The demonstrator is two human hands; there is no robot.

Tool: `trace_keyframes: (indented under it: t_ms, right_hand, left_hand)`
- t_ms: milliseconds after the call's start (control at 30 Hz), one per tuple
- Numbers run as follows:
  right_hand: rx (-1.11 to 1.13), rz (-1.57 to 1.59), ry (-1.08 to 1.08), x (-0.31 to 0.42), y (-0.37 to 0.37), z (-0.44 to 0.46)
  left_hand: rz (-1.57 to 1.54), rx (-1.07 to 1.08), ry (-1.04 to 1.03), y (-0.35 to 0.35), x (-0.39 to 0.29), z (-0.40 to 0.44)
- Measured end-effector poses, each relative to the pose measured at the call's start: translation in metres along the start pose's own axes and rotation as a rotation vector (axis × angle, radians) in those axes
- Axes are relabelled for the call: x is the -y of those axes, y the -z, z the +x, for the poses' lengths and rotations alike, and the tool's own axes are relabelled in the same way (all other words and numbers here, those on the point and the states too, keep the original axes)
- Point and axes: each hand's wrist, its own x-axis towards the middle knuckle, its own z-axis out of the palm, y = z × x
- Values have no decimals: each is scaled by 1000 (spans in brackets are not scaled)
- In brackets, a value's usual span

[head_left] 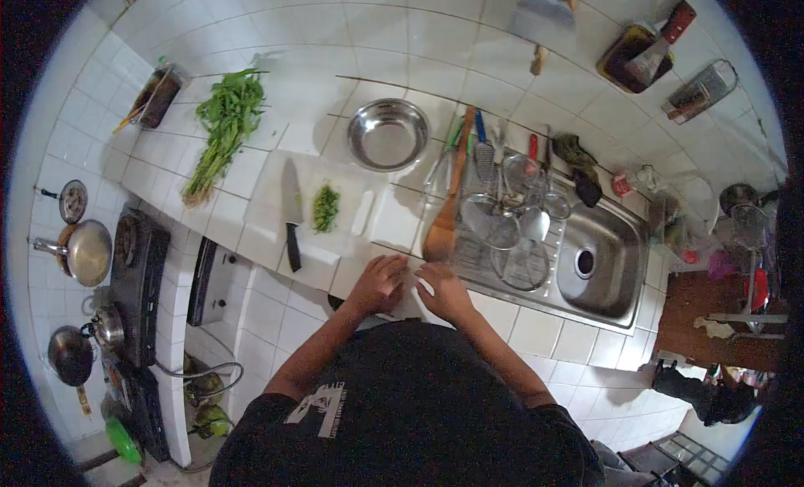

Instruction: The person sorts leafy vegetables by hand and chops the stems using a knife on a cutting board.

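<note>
White tile counter [395, 227] fronts the wall; at its near edge both forearms angle inward, left hand [379, 284] bent, its grip unclear, right hand [444, 293] loosely open; beyond them the chopped greens [326, 207], fine and bright, lie heaped on the board [270, 200] beside the knife [292, 215].

Steel sink [615, 286], wooden spatula [441, 229], wall-hung grater [702, 92], pan [89, 252] near black stove [151, 261]

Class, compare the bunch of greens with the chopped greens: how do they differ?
The bunch of greens has long stems and whole leaves; the chopped greens are small pieces. The bunch of greens lies on the tiled counter, while the chopped greens sit heaped on the cutting board. Both are green.
</note>
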Motion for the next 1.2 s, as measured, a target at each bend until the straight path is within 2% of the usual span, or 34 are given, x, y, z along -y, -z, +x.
trace_keyframes:
  t_ms: [67,200,267,333,367,433,500,600,700,800,867,967,1067,1200]
  right_hand:
    - [52,-2,-22,0,-1,-3]
    - [14,-63,32,32,-40,22]
    - [-36,-45,10,43,-57,40]
    - [-105,18,-21,64,-73,63]
    - [-143,19,-30,73,-83,76]
    - [-147,11,-48,90,-110,103]
    - [-210,-17,-26,115,-133,135]
    - [-267,-24,-57,165,-160,179]
    - [-231,72,-88,194,-190,218]
    - [-188,13,-80,207,-223,247]
    - [-179,-5,-31,214,-242,265]
    - [-125,-12,-12,225,-259,292]
    - [-75,-37,-2,228,-270,318]
    - [-46,-50,21,232,-284,352]
  left_hand:
    - [-10,29,-117,8,-8,5]
    - [-49,50,-63,53,25,-18]
    - [-81,-103,-78,79,39,-18]
    - [-77,-156,-54,106,56,-26]
    - [-76,-221,-42,118,72,-31]
    - [-64,-209,-44,144,104,-44]
    - [-133,-185,71,172,135,-56]
    - [-104,-169,77,204,193,-74]
    - [-94,-189,90,235,240,-89]
    - [-111,-189,138,257,287,-101]
    - [-92,-294,163,262,320,-108]
    - [-88,-341,217,290,343,-110]
    - [-36,-373,181,287,383,-112]
    - [81,-406,193,305,391,-99]
